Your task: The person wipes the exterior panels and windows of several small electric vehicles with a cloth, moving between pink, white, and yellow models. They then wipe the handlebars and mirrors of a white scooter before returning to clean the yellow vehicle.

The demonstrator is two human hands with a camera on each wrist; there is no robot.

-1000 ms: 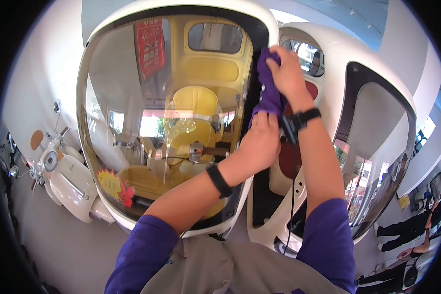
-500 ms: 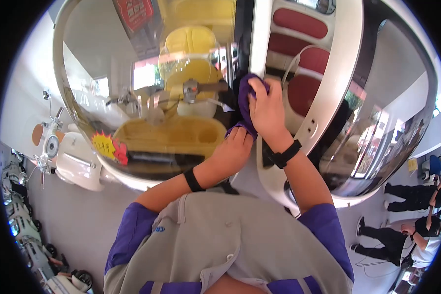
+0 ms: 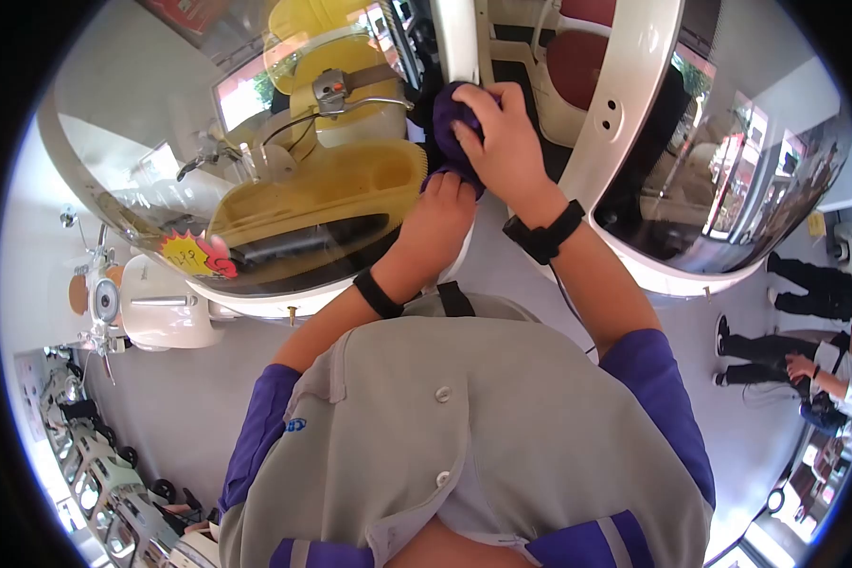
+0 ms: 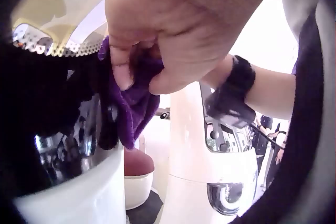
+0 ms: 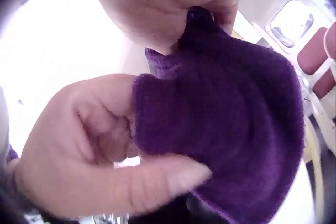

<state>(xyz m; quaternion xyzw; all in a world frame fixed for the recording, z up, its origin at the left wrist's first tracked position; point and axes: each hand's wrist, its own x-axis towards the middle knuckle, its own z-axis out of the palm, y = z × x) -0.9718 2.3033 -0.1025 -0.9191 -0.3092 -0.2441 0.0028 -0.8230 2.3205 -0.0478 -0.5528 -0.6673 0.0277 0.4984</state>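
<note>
A purple cloth [image 3: 447, 123] lies against the black border along the right edge of the clear windscreen [image 3: 256, 180] of a small cream vehicle. My right hand [image 3: 509, 147] grips the cloth's upper part, fingers bent over it. Just below, my left hand [image 3: 437, 227] pinches its lower end. Seen from the left wrist, the cloth [image 4: 134, 106] hangs in folds from between thumb and fingers, beside the glossy black border [image 4: 58, 119]. In the right wrist view the cloth [image 5: 236, 113] spreads between both hands, the left thumb [image 5: 184, 176] lying flat along its edge.
A second cream vehicle [image 3: 648, 85] with red seats [image 3: 574, 71] stands close on the right, leaving a narrow gap. To the left is a cream scooter [image 3: 166, 303]. People [image 3: 786, 355] stand at the far right. A thin cable [image 3: 570, 301] trails from my right wrist.
Both hands have moved down the windscreen's right border with the cloth, from near its top to its lower part. The head view has tilted downward. Both hands keep hold of the cloth.
</note>
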